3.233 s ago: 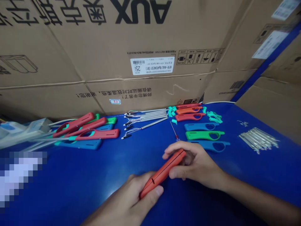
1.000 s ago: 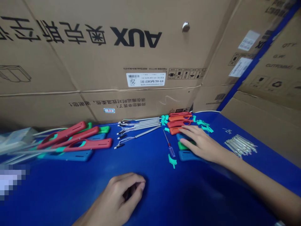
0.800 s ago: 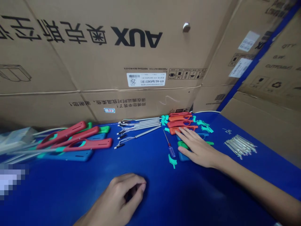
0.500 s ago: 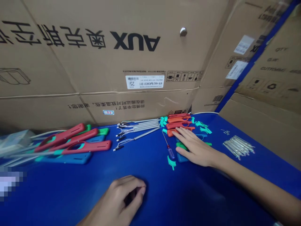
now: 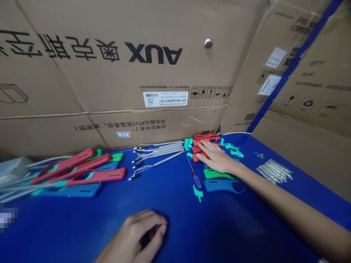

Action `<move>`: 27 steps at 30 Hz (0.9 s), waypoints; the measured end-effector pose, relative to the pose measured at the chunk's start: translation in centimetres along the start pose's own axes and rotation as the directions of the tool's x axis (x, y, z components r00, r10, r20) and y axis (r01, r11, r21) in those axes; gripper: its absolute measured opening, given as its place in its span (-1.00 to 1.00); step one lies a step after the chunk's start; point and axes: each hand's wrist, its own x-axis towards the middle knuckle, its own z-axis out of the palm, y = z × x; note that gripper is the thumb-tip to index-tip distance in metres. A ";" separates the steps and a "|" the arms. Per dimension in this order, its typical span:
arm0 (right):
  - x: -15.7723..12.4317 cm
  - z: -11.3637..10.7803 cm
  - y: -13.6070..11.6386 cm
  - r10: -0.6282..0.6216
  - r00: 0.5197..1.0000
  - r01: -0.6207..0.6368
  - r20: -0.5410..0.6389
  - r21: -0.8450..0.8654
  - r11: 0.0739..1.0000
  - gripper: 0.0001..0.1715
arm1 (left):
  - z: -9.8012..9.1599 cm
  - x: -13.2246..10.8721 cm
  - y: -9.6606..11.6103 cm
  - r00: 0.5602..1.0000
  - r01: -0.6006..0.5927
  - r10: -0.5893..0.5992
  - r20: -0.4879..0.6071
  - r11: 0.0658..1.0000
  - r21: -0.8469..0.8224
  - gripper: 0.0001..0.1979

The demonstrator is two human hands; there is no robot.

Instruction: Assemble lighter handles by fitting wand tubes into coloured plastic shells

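Right hand (image 5: 221, 160) moved back, fingers loose over long orange plastic handles (image 5: 195, 158), so push gently; left hand (image 5: 134, 233) curled, can't tell if empty.

The person's hands are bare: the left hand (image 5: 134, 232), toward seven o'clock, has softly rounded knuckles (image 5: 130, 220) and a short thumbnail (image 5: 163, 229), with the skin uncovered from there to the edge of the view. Over at four o'clock, the right hand (image 5: 216, 158) has slender fingers (image 5: 207, 145) and a narrow wrist (image 5: 239, 169), leading into a long, slim, bare forearm (image 5: 290, 206) that widens gently farther out.
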 end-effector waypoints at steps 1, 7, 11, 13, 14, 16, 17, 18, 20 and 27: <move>-0.2 0.0 0.1 0.005 1.000 -0.005 -0.002 -0.001 1.000 -0.06 | 0.0 0.0 0.0 1.000 -0.005 0.005 -0.001 1.000 0.003 -0.79; -1.3 0.3 0.8 -0.004 0.999 0.003 -0.036 -0.014 1.000 -0.05 | -0.1 0.1 0.3 1.000 -0.005 0.005 0.006 1.000 0.004 -0.79; -0.4 -0.4 1.0 -0.035 0.988 0.030 -0.152 -0.034 0.999 -0.14 | 0.1 0.1 0.4 1.000 0.003 -0.003 0.002 1.000 -0.013 -0.79; 0.7 -1.1 1.0 -0.049 0.972 0.039 -0.229 -0.046 0.998 -0.20 | 0.1 0.1 0.4 1.000 0.010 -0.010 0.003 1.000 -0.021 -0.78; 1.3 -1.4 1.0 -0.058 0.966 0.046 -0.253 -0.053 0.998 -0.22 | 0.1 0.1 0.4 1.000 0.013 -0.013 0.011 1.000 -0.023 -0.78; 2.5 -1.8 1.2 -0.083 0.960 0.067 -0.266 -0.067 0.995 -0.26 | 0.1 0.1 0.4 0.999 0.022 -0.022 0.027 0.999 -0.023 -0.77; 2.9 -1.8 1.2 -0.095 0.961 0.078 -0.260 -0.074 0.994 -0.29 | 0.1 0.1 0.4 0.999 0.028 -0.028 0.030 0.999 -0.021 -0.77; 3.2 -1.7 1.3 -0.105 0.962 0.087 -0.251 -0.080 0.993 -0.31 | 0.0 0.1 0.5 0.999 0.036 -0.035 0.032 0.999 -0.020 -0.76; 3.5 -1.2 1.5 -0.117 0.964 0.098 -0.238 -0.089 0.991 -0.33 | 0.0 0.1 0.5 0.998 0.049 -0.049 0.030 0.999 -0.015 -0.76; 2.9 -0.3 1.9 -0.129 0.965 0.103 -0.226 -0.127 0.987 -0.34 | 0.0 0.1 0.5 0.998 0.043 -0.042 0.041 0.999 -0.017 -0.75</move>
